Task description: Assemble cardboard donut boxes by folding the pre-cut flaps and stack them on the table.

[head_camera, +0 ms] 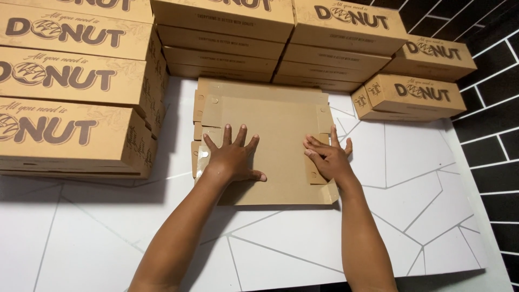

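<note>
A flat, unfolded brown cardboard box blank (pixel 275 121) lies on the white table in front of me, on top of a small pile of similar blanks. My left hand (pixel 232 157) presses flat on its left part with fingers spread. On the blank's right side flap rests my right hand (pixel 327 157), palm down with its fingers pointing up and to the left. Neither hand grips anything.
Stacks of assembled brown cardboard boxes stand at the left (pixel 70 86), along the back (pixel 227 38) and at the back right (pixel 416 89). The white table (pixel 411 178) has thin grey crack-like lines. A black tiled wall (pixel 494 124) runs along the right.
</note>
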